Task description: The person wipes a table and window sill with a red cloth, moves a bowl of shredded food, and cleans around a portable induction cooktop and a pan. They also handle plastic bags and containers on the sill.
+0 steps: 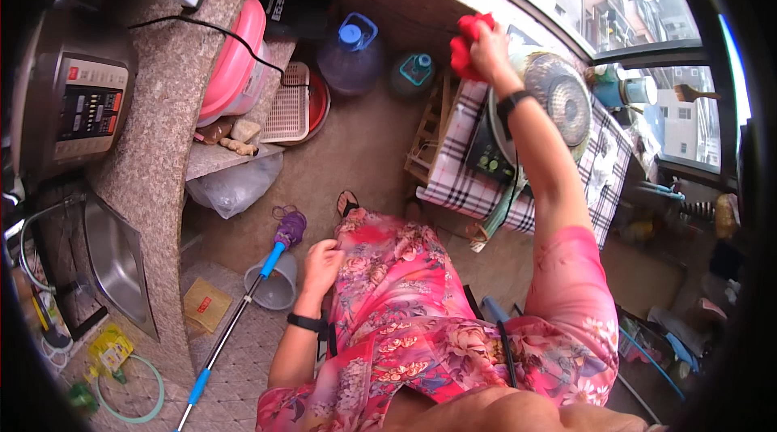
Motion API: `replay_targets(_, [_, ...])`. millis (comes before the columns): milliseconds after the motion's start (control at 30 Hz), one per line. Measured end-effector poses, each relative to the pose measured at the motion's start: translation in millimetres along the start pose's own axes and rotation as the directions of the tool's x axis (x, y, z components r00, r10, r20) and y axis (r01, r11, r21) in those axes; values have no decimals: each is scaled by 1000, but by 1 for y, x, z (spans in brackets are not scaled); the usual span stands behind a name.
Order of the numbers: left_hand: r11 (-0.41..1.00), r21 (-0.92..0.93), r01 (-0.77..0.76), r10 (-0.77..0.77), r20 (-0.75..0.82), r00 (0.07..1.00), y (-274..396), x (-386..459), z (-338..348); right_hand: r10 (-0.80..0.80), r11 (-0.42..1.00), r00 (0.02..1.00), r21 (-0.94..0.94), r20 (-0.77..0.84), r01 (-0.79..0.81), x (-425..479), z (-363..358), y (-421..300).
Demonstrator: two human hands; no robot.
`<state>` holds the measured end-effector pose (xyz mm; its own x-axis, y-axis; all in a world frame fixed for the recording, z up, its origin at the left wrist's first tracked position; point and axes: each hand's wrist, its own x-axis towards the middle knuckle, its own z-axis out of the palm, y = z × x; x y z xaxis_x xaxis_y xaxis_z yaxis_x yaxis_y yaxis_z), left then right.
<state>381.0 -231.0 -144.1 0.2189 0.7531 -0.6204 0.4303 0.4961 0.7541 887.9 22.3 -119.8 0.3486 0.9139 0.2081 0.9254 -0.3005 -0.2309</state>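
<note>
My right hand [488, 54] is stretched out over the table's far left corner, gripping a crumpled red cloth [466, 50]. Just right of that wrist sits a pan with a dimpled metal lid [561, 98], partly behind my forearm. An electric cooker's dark control panel [490, 163] shows beside it. Both stand on a table with a plaid tablecloth [455, 180], and a bunch of green stalks [498, 219] hangs over its near edge. Low by my floral dress [394, 262], my left hand [322, 265] has loosely curled fingers; whether anything is inside them is hidden.
A mop [243, 304] leans across a grey bucket [273, 283] at left. Beyond are a granite counter [149, 146], a sink [118, 250] and a pink-lidded tub [234, 61]. Two water jugs, one blue-capped [350, 58] and one green [414, 73], stand on the floor. Windows [643, 1] line the right.
</note>
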Motion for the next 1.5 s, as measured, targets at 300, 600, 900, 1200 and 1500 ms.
replay_targets(300, [937, -69, 341, -345, -63, 936, -67, -34, -46, 375, 865, 890, -443, 261, -234, 0, 82, 11])
replay_targets(600, [991, -39, 128, -122, 136, 983, 0, 40, -23, 189, 981, 878, -126, 439, -149, -182, 24, -70])
replay_targets(900, [982, 136, -133, 100, 224, 969, 44, 77, -30, -84, 885, 868, 437, 490, -160, -379, -27, -154])
replay_targets(1200, [931, 170, -322, 259, 313, 914, 137, 76, 39, 101, 844, 650, 282, 753, -457, -436, -108, -71])
replay_targets(1500, [844, 107, -526, 425, 465, 777, 190, -48, 241, 425, 737, 791, 340, 439, -584, -576, -207, 126])
